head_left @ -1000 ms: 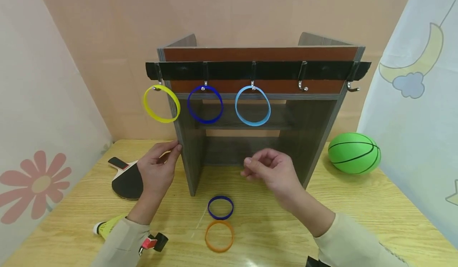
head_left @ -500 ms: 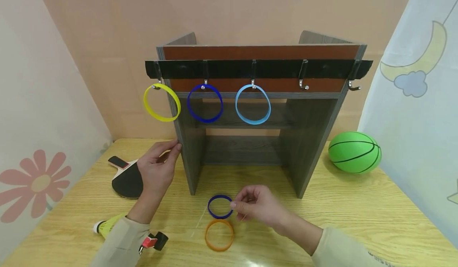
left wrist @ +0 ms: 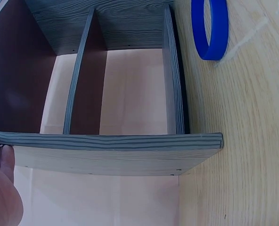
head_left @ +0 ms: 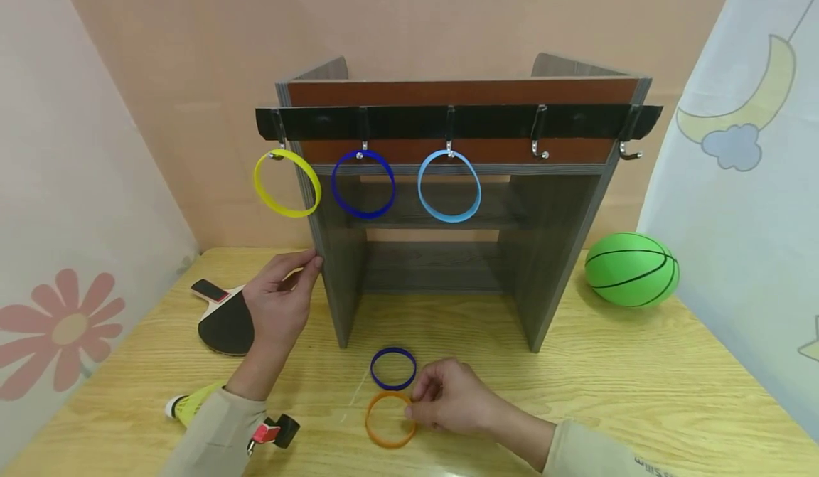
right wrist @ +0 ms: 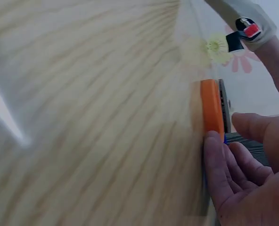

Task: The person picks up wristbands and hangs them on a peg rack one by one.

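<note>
My left hand (head_left: 279,303) pinches the front edge of the left side panel of a grey wooden shelf (head_left: 550,249); in the left wrist view its fingertips sit at that panel's edge. Low in front of the shelf, my right hand (head_left: 451,399) is at the right side of an orange wristband (head_left: 370,431) lying on the table. In the right wrist view the fingertips touch the orange wristband (right wrist: 212,106), while the thumb (right wrist: 252,125) stands apart from it. Just behind lies a dark blue wristband (head_left: 374,374). Yellow (head_left: 263,191), blue (head_left: 337,196) and light blue (head_left: 422,196) wristbands hang on hooks.
A black strip (head_left: 493,123) across the shelf carries the hooks; the two on the right, one a bare hook (head_left: 540,153), hold no band. A green ball (head_left: 632,271) is at right. A table tennis bat (head_left: 224,328) and a yellow shuttlecock (head_left: 192,402) lie at left.
My right hand has come down from in front of the shelf to the orange wristband on the table. My left hand has kept its place on the side panel.
</note>
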